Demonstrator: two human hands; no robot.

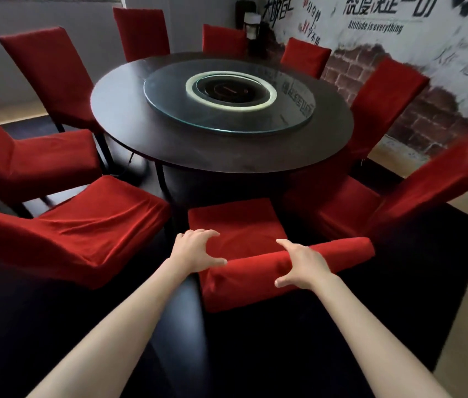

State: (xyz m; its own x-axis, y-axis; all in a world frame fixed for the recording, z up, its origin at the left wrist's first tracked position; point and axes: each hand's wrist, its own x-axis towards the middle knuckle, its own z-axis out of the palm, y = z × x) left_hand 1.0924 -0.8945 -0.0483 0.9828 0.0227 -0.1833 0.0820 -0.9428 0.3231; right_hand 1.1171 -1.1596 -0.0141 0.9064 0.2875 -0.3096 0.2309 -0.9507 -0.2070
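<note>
- Item: dining chair (244, 222) under a red stretch-fabric cover (255, 285), seen from behind and above.
- Location: on the dark floor (255, 354), directly ahead of the person. Its seat faces the round table (129, 110) and lies near that table's edge, between two neighbouring chairs (97, 225).
- Left hand (198, 249): grip spread, fingers curved, poised at the left end of the backrest (336, 251). Contact with the fabric cannot be told.
- Right hand (304, 265): grip spread across the top of the backrest, thumb on the near side and fingers on the far side, not closed round it.
- Handling, judged: rigid frame beneath a soft, loose cover. Moderately heavy, manageable with two hands. Not fragile.
- Caution, judged: the fabric may slide or bunch over the frame, so a pinch on cloth alone would slip.
- Recommended hold: wrap both grips round the padded top edge of the backrest, one toward each end, squeezing through to the frame.
- Also present: a glass turntable (169, 107) resting on the table.
</note>
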